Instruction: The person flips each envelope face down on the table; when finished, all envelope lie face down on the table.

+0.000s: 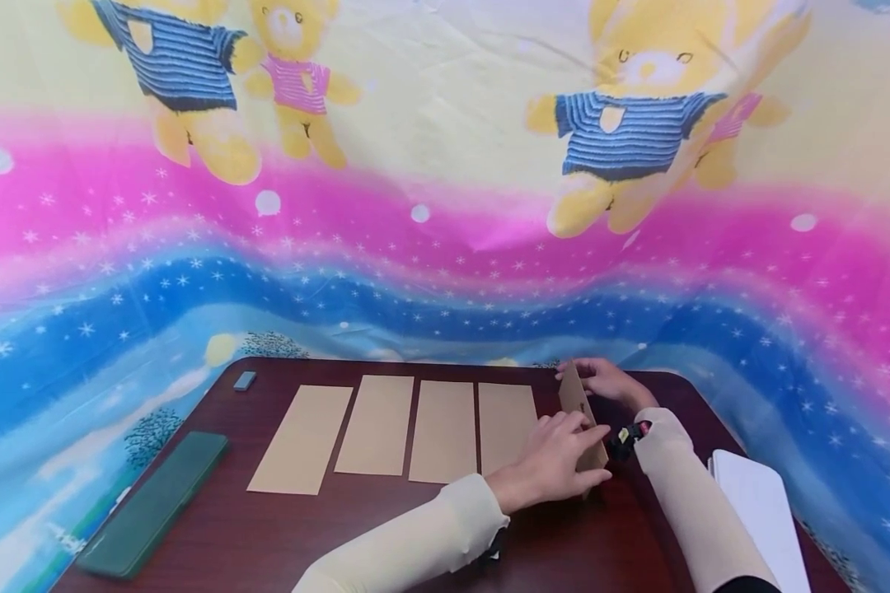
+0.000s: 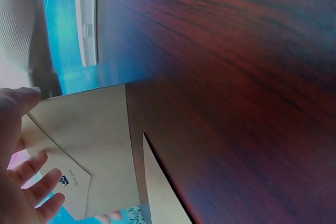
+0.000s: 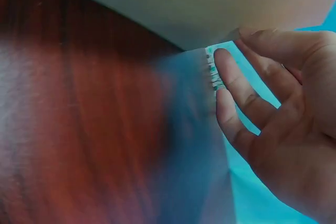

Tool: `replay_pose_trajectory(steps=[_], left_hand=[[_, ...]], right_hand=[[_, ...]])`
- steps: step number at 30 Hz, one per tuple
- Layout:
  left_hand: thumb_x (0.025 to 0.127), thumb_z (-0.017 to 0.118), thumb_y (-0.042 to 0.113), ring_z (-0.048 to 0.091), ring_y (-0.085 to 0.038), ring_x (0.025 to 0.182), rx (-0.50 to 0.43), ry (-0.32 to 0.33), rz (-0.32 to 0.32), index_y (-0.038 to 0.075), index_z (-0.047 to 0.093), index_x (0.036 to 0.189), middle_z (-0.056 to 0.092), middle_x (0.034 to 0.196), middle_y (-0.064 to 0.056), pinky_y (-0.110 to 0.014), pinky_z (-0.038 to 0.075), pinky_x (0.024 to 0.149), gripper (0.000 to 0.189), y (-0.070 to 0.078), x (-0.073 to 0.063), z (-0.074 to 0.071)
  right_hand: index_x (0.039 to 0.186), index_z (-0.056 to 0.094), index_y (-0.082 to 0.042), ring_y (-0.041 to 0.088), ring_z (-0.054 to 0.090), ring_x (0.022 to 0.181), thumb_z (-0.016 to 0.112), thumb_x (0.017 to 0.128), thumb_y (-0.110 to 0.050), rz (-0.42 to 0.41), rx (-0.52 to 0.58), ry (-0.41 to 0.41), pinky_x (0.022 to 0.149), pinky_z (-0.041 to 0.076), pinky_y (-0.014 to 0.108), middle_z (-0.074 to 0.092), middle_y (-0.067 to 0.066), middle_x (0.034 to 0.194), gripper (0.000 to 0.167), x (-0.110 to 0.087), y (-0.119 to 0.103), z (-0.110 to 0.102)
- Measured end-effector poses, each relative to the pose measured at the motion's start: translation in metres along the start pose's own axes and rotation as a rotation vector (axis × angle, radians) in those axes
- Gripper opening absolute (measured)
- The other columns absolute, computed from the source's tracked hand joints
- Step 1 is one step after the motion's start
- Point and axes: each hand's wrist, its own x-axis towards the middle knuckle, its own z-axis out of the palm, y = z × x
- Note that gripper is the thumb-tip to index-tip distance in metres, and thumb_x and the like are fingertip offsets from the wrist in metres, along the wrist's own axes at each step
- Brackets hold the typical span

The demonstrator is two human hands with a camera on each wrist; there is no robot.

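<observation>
A brown kraft envelope point(image 1: 572, 394) stands on its edge at the right of the row, seen nearly side-on in the head view. My left hand point(image 1: 552, 457) holds its near end, thumb on one side and fingers on the other. At the far end my right hand point(image 1: 610, 384) pinches the edge between thumb and finger, its other fingers spread in the right wrist view. The left wrist view shows the envelope's pointed flap point(image 2: 73, 182), with a small dark print on it. Several more kraft envelopes point(image 1: 374, 424) lie flat side by side; the rightmost point(image 1: 506, 416) is partly behind my left hand.
A long dark green case point(image 1: 156, 504) lies along the table's left edge. Near the back left corner is a small blue-grey block point(image 1: 245, 381). A white flat object point(image 1: 760, 511) sits at the right edge. Behind the dark wood table point(image 1: 386, 527) hangs a bear-printed cloth point(image 1: 430, 272).
</observation>
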Motion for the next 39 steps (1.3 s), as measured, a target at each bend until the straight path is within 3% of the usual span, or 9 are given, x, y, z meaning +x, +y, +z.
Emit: replay_pose_trajectory(steps=[4,10,15,20,23,27,35,39], left_hand=[[0.096,0.062,0.060,0.058,-0.006,0.109,-0.002,-0.013,0.007,0.034,0.054,0.148,0.060,0.128,0.010,-0.020,0.043,0.087,0.059,0.000,-0.001,0.000],[0.095,0.064,0.061,0.058,-0.007,0.111,-0.002,-0.018,0.019,0.032,0.054,0.149,0.060,0.129,0.010,-0.020,0.041,0.084,0.062,-0.002,-0.001,0.000],[0.091,0.067,0.063,0.058,-0.007,0.107,0.010,0.033,0.038,0.032,0.057,0.146,0.062,0.127,0.011,-0.019,0.037,0.079,0.065,-0.004,-0.001,0.002],[0.088,0.067,0.068,0.058,-0.006,0.105,0.057,0.114,0.060,0.031,0.063,0.141,0.064,0.124,0.012,-0.018,0.036,0.078,0.065,-0.008,-0.001,0.001],[0.090,0.065,0.068,0.059,-0.006,0.107,0.070,0.124,0.070,0.030,0.066,0.139,0.064,0.124,0.012,-0.019,0.039,0.081,0.062,-0.011,-0.003,-0.003],[0.092,0.065,0.065,0.060,-0.008,0.108,0.036,0.067,0.063,0.028,0.072,0.131,0.067,0.123,0.011,-0.021,0.043,0.086,0.054,-0.017,-0.008,-0.006],[0.091,0.065,0.067,0.063,-0.010,0.106,0.012,-0.087,0.034,0.033,0.076,0.115,0.073,0.120,0.013,-0.029,0.047,0.095,0.043,-0.024,-0.012,0.001],[0.090,0.064,0.069,0.062,-0.009,0.106,0.011,-0.121,0.034,0.034,0.076,0.112,0.073,0.119,0.014,-0.033,0.048,0.099,0.043,-0.022,-0.013,0.004]], right_hand=[[0.139,0.062,-0.003,0.046,0.050,0.138,0.057,0.104,-0.014,0.010,-0.069,-0.018,0.107,0.046,0.058,0.061,0.020,0.144,0.037,0.000,0.010,0.009],[0.136,0.065,-0.004,0.048,0.050,0.137,0.060,0.103,-0.020,0.023,-0.130,-0.016,0.105,0.047,0.059,0.060,0.022,0.144,0.037,0.002,0.015,0.015],[0.133,0.068,-0.008,0.045,0.051,0.136,0.060,0.103,-0.019,0.069,-0.141,-0.017,0.102,0.049,0.055,0.057,0.022,0.146,0.033,0.000,0.015,0.009],[0.140,0.059,0.001,0.041,0.059,0.129,0.055,0.103,-0.010,0.059,0.004,-0.049,0.100,0.054,0.049,0.060,0.027,0.140,0.038,-0.006,0.018,-0.005],[0.148,0.049,0.005,0.038,0.064,0.125,0.059,0.104,-0.017,0.062,0.078,-0.056,0.100,0.056,0.048,0.055,0.031,0.145,0.050,-0.014,0.021,-0.015],[0.151,0.047,0.003,0.032,0.068,0.120,0.064,0.102,-0.026,0.100,0.065,-0.013,0.098,0.058,0.046,0.050,0.030,0.150,0.059,-0.026,0.021,-0.028],[0.141,0.059,0.002,0.030,0.071,0.113,0.065,0.102,-0.025,0.154,0.037,0.057,0.094,0.059,0.046,0.062,0.027,0.139,0.048,-0.030,0.013,-0.045],[0.140,0.060,0.004,0.030,0.072,0.113,0.066,0.101,-0.022,0.145,0.025,0.058,0.093,0.060,0.045,0.062,0.029,0.137,0.046,-0.029,0.010,-0.045]])
